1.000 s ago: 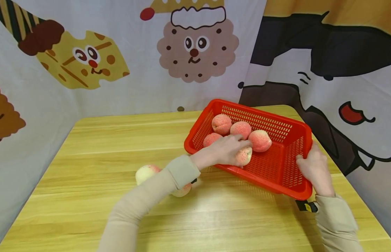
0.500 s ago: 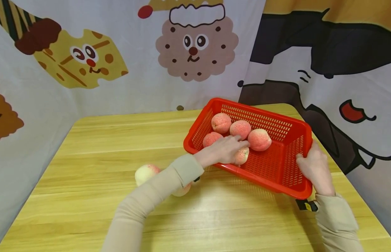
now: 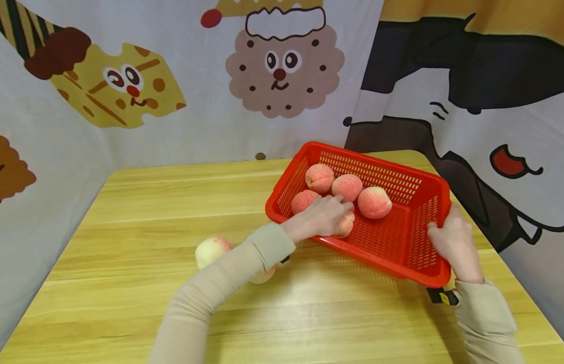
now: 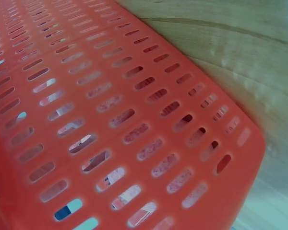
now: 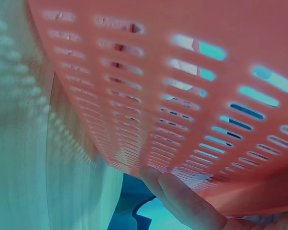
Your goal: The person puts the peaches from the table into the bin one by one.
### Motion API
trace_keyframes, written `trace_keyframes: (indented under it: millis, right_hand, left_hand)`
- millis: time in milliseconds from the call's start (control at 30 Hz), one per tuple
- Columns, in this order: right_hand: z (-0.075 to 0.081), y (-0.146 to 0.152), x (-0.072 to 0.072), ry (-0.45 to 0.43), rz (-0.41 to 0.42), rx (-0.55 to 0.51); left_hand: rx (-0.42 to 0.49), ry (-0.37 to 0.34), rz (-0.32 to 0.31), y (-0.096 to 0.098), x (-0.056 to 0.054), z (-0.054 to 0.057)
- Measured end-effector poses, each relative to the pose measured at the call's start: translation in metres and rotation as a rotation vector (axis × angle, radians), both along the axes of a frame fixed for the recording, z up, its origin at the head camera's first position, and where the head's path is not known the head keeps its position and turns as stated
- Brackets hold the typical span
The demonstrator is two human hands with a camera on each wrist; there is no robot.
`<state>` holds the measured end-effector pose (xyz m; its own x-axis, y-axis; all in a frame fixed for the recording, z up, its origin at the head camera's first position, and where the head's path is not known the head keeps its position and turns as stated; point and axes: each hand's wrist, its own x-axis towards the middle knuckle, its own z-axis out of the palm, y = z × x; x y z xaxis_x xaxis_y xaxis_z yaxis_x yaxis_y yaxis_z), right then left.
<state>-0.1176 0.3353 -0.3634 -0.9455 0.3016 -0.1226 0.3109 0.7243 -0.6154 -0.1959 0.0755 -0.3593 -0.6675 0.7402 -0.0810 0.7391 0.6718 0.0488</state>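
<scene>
In the head view, a red slotted plastic basket stands on the table with several peaches in it. My left hand reaches over its front rim, fingers bent round a pink-and-cream peach low inside. Behind that hand lie a peach, another peach and a pale-topped peach; a further peach is partly covered by it. My right hand grips the basket's right end, thumb over the rim. Its fingers show under the basket's edge in the right wrist view. The left wrist view has only slotted basket wall.
Left of the basket, a cream peach sits on the wooden table, next to a second peach mostly behind the left sleeve. A printed cartoon curtain hangs along the table's back and sides.
My left hand has shifted slightly left and down inside the basket with its peach. The right hand and basket have stayed put.
</scene>
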Motion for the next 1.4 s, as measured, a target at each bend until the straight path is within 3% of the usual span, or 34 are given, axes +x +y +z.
trace_keyframes:
  millis: [500, 767, 1000, 1233, 1400]
  right_hand:
    - [0.0, 0.001, -0.001, -0.004, -0.006, 0.009]
    - [0.0, -0.001, 0.0, -0.007, -0.008, -0.006]
    - [0.0, -0.001, 0.0, -0.012, -0.009, -0.009]
    - [0.001, 0.0, 0.0, -0.005, -0.008, 0.014]
    - [0.001, 0.0, -0.001, -0.015, -0.016, 0.024]
  left_hand:
    - [0.061, 0.024, -0.013, -0.004, -0.001, 0.0]
    - [0.128, 0.054, -0.022, -0.015, 0.004, 0.012]
    - [0.129, 0.084, 0.001, -0.038, 0.019, 0.025]
    - [0.092, -0.044, 0.09, -0.069, 0.033, 0.039]
    - [0.111, -0.045, 0.13, -0.091, 0.039, 0.041]
